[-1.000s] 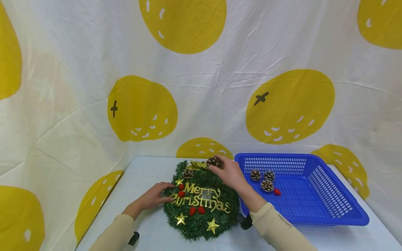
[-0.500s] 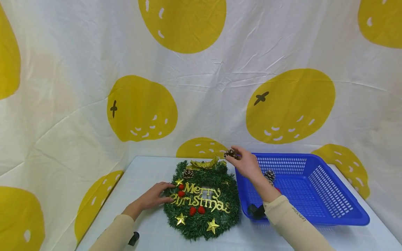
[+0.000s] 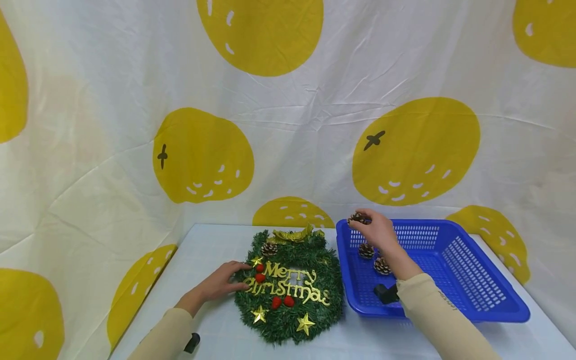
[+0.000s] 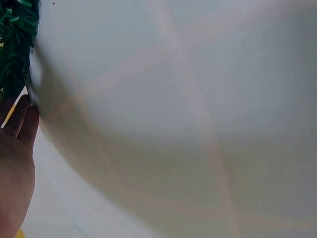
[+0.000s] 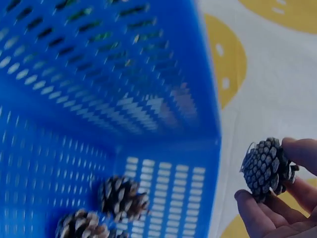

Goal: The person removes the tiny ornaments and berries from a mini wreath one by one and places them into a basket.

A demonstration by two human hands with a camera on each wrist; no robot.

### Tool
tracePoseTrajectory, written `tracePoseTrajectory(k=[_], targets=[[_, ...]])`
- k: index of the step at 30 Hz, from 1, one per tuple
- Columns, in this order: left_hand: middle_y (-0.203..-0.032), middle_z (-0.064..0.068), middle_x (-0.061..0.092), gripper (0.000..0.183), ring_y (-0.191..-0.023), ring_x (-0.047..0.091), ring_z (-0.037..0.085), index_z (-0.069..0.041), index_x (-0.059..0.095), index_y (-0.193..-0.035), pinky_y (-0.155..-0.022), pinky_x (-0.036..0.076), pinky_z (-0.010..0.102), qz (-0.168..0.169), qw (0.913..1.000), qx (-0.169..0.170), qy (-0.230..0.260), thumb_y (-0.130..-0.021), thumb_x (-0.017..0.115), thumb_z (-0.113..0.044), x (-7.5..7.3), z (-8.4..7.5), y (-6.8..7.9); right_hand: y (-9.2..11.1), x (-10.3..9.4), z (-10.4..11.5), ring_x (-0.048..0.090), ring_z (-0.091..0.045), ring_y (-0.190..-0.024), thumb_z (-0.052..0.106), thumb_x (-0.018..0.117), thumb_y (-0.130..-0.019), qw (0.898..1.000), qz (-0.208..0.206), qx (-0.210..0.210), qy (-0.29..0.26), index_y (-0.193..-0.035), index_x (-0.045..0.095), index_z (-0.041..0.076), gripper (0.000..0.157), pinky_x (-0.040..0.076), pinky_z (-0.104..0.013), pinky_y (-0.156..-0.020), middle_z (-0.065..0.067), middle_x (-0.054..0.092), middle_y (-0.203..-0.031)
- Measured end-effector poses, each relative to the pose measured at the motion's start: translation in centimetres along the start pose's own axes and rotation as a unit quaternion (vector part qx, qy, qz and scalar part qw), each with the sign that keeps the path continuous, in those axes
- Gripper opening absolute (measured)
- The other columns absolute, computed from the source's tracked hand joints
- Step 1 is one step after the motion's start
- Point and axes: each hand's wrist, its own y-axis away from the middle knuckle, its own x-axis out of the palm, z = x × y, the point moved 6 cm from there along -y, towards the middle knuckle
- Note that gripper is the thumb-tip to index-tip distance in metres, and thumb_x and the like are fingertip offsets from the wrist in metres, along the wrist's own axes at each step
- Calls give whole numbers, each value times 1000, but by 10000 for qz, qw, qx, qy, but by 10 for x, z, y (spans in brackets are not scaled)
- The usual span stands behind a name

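Note:
My right hand pinches a brown pine cone between thumb and fingers, above the back left corner of a blue plastic basket. My left hand lies against the left side of a green tinsel wreath, fingertips at its edge and fairly straight. Gold Merry Christmas lettering crosses the wreath, among red berries and gold stars. At its top are a gold bow and another pine cone. The left wrist view shows only part of the wreath and hand.
Inside the basket lie loose pine cones, partly hidden by the right arm. The basket stands on the white table, right of the wreath. A curtain with yellow fruit prints hangs behind.
My right hand has lifted the pine cone off the wreath's top right and carried it right, over the basket's back left corner. The left hand has stayed put.

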Motion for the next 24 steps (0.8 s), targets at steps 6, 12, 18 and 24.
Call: tracePoseTrajectory(k=[6, 12, 18, 24], targets=[[-132, 13, 54, 56, -124, 47, 38, -11, 56, -136, -100, 38, 59, -27, 10000, -20, -5, -92, 66, -45, 1, 1, 0, 2, -11, -19, 45, -47, -124, 33, 61, -96, 9997, 107, 218, 105, -144, 44, 0, 60, 42, -59, -94, -29, 48, -138], [-133, 13, 54, 56, -125, 47, 38, -11, 55, -136, -100, 38, 58, -21, 10000, -11, 11, -92, 66, -44, 2, 1, 1, 5, -16, -44, 46, -50, -120, 30, 62, -96, 9982, 161, 560, 127, -140, 43, -6, 60, 45, -58, -90, -33, 46, -136], [-133, 14, 54, 57, -126, 46, 39, -10, 55, -136, -101, 37, 59, 4, 10000, -12, 76, -92, 66, -44, 3, 1, 1, 4, -17, -66, 52, -49, -110, 27, 63, -94, 9965, 148, 639, 523, -132, 47, -12, 56, 47, -56, -85, -36, 52, -126], [-134, 14, 53, 57, -126, 46, 38, -11, 55, -136, -101, 37, 59, -11, 10000, -13, 71, -92, 66, -45, 2, 1, 0, 1, -15, -75, 53, -48, -109, 29, 64, -93, 9945, 216, 704, 738, -131, 48, -11, 58, 47, -56, -86, -35, 53, -126]])
